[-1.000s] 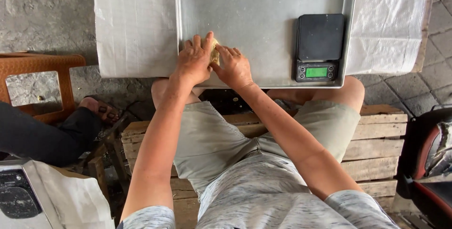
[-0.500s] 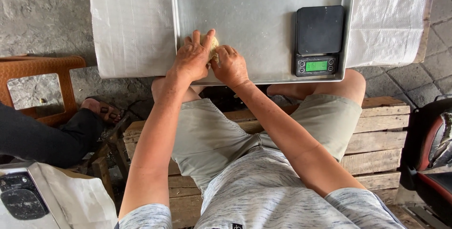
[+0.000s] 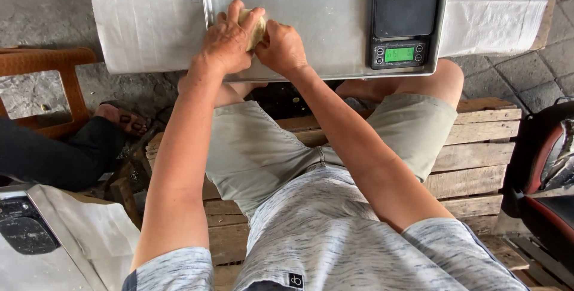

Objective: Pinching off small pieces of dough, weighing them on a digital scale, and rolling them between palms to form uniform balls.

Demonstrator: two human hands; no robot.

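A pale lump of dough [image 3: 256, 26] rests on a metal tray [image 3: 323, 4] near the tray's front edge. My left hand [image 3: 226, 43] wraps over the dough from the left, fingers curled across its top. My right hand [image 3: 281, 47] presses against it from the right with fingers folded in. Most of the dough is hidden between the two hands.
A black digital scale [image 3: 402, 19] with a lit green display sits on the tray's right side. White cloth [image 3: 143, 16] covers the table beside the tray. I sit on a wooden pallet [image 3: 472, 147]. Another person's leg and sandalled foot [image 3: 119, 117] lie at left, near an orange stool [image 3: 54, 69].
Both hands stay on the dough and have shifted slightly left along the tray's front edge; my left fingers now curl further over the top of the dough.
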